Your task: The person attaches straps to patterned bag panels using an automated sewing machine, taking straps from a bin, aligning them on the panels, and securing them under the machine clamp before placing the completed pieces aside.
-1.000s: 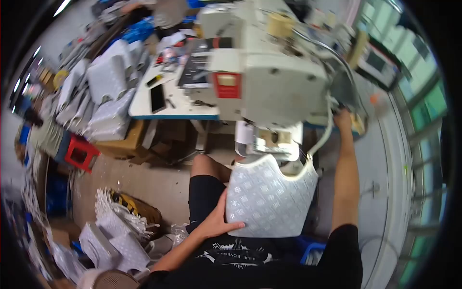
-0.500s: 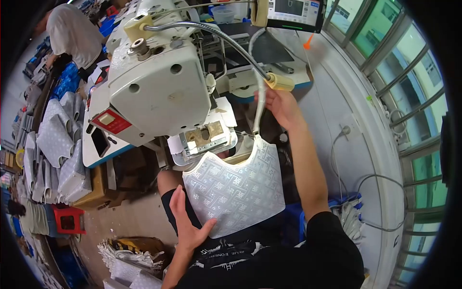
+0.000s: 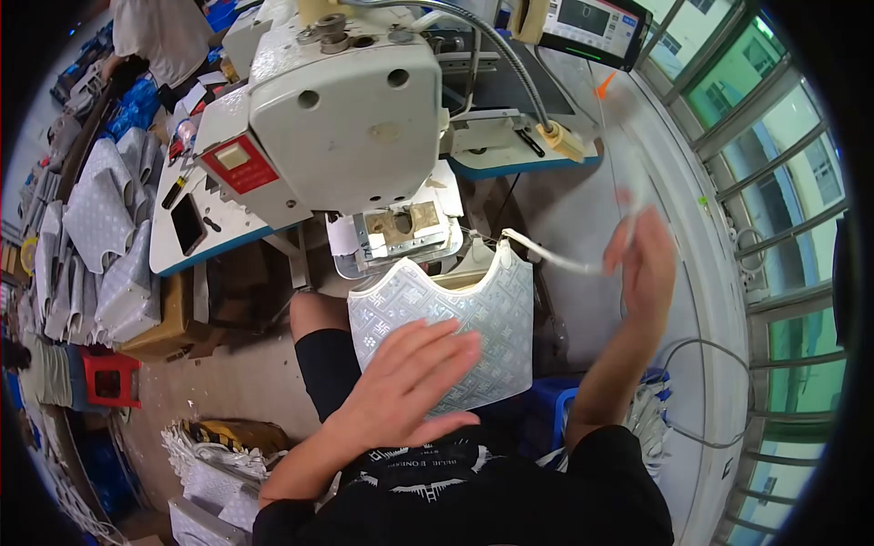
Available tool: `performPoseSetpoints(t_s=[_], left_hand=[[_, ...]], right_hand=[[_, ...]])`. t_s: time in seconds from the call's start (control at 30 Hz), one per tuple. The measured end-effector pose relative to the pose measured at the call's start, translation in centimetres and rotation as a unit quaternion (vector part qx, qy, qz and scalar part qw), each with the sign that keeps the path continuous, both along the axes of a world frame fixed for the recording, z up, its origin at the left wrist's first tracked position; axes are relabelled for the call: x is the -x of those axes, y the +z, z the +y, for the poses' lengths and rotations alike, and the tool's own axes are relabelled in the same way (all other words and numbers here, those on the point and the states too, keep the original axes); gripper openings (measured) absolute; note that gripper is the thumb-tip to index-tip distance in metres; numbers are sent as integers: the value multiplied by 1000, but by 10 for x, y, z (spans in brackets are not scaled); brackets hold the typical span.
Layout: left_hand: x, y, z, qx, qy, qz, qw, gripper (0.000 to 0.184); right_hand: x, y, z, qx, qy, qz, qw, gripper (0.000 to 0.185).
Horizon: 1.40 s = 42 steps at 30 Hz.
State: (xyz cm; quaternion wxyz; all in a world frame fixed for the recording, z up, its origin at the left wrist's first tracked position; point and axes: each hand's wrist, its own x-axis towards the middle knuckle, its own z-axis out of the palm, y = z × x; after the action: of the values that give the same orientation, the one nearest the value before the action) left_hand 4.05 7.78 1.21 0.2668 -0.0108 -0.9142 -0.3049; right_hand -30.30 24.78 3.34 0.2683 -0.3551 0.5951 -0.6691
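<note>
A silvery patterned bag (image 3: 496, 337) with a curved, pale-edged opening hangs at the front of the sewing machine (image 3: 350, 136), below its metal clamp plate (image 3: 401, 232). A white strap (image 3: 555, 257) runs from the bag's right corner toward my right hand (image 3: 645, 264). That hand is raised at the right, blurred, its fingers bent near the strap's end; whether they grip it is unclear. My left hand (image 3: 410, 382) is in front of the bag's lower left part, fingers spread, with nothing held in it.
On the table (image 3: 237, 232) at the left lie a phone (image 3: 188, 225) and small tools. More silvery pieces (image 3: 100, 218) are piled further left. A red stool (image 3: 111, 378) stands on the floor. A control screen (image 3: 592, 27) is at the upper right, beside windows. Another person stands at the upper left.
My right hand has moved right and down from beside the upright strap, which now slopes out to the right. My left hand has shifted from the bag's left edge to across its front.
</note>
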Motion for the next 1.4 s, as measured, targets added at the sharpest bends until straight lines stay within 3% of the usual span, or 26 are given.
performPoseSetpoints(t_s=[0.03, 0.07, 0.1, 0.17, 0.2, 0.3, 0.37, 0.43, 0.47, 0.53, 0.57, 0.63, 0.67, 0.7, 0.77, 0.8, 0.83, 0.87, 0.9, 0.97, 1.0, 1.03, 1.1, 1.23, 1.33, 1.4], left_hand=[[7, 7, 3, 3, -28, 17, 999, 78], [14, 15, 7, 4, -56, 33, 998, 75], [25, 24, 12, 1, -53, 33, 998, 75], [47, 38, 20, 7, -83, 56, 995, 58], [49, 36, 21, 8, -80, 56, 995, 58], [54, 21, 21, -18, -149, -57, 987, 36], [45, 21, 12, -31, -144, -66, 987, 32], [30, 20, 1, -65, -143, -78, 985, 24], [21, 21, -5, -63, -147, -78, 984, 24], [5, 23, -19, -105, -100, -133, 980, 20], [0, 21, -25, -101, -113, -132, 980, 20], [-13, 10, -36, -255, -89, -254, 929, 22], [-16, 6, -37, -332, -68, -313, 887, 23], [-10, 6, -33, -335, -69, -314, 886, 23], [17, 8, -19, -258, -51, -59, 963, 25], [35, 11, -14, -203, -10, 0, 979, 27], [53, 15, -10, -145, 32, 59, 987, 30], [65, 14, -7, -146, 31, 58, 987, 30], [76, 10, -3, -193, -34, 32, 980, 30], [87, 2, 1, -283, -166, -21, 945, 31], [86, -1, 2, -283, -169, -22, 944, 31], [80, -4, 0, -369, -233, -128, 890, 32], [65, -12, -7, -511, -339, -331, 717, 35], [23, -36, -20, -589, -260, -300, 704, 26], [15, -39, -27, -595, -143, -243, 752, 28], [26, -33, -27, -597, -133, -241, 754, 28]], right_hand=[[-15, 12, 14, -158, 68, 34, 984, 34], [-24, 5, 13, -81, 209, 242, 944, 27], [-36, -3, 8, 2, 334, 432, 837, 20], [-70, 24, -4, 5, 377, 407, 832, 18], [-79, 34, -8, 8, 416, 381, 826, 17], [-44, 36, 7, 12, 412, 338, 846, 16], [-25, 28, 16, 18, 407, 317, 857, 17], [-12, -1, 23, 145, 280, 231, 920, 31], [-3, -12, 27, 145, 276, 233, 921, 31], [16, -28, 37, 180, 96, 159, 966, 38], [20, -28, 35, 180, 83, 165, 966, 38], [18, -30, 18, 70, -133, 112, 982, 40], [13, -31, 16, 67, -135, 110, 982, 40], [9, -30, 15, 49, -82, 128, 987, 38], [0, -26, 12, 11, 23, 162, 986, 34], [-6, -21, 6, 9, 21, 163, 986, 34], [-12, -12, -5, 46, 147, 212, 965, 32], [-16, -5, -14, 82, 271, 255, 924, 29], [-19, -1, -19, 80, 271, 254, 925, 29], [-20, 8, -27, 77, 259, 273, 923, 28], [-17, 10, -30, 75, 252, 282, 922, 27], [-7, 9, -29, 75, 249, 282, 924, 27], [25, 1, -19, 71, 205, 206, 954, 20], [58, -24, -13, 74, 70, 208, 973, 17], [3, -7, -23, -39, -269, 338, 901, 22], [-36, -3, 16, -139, -196, 196, 951, 27]])
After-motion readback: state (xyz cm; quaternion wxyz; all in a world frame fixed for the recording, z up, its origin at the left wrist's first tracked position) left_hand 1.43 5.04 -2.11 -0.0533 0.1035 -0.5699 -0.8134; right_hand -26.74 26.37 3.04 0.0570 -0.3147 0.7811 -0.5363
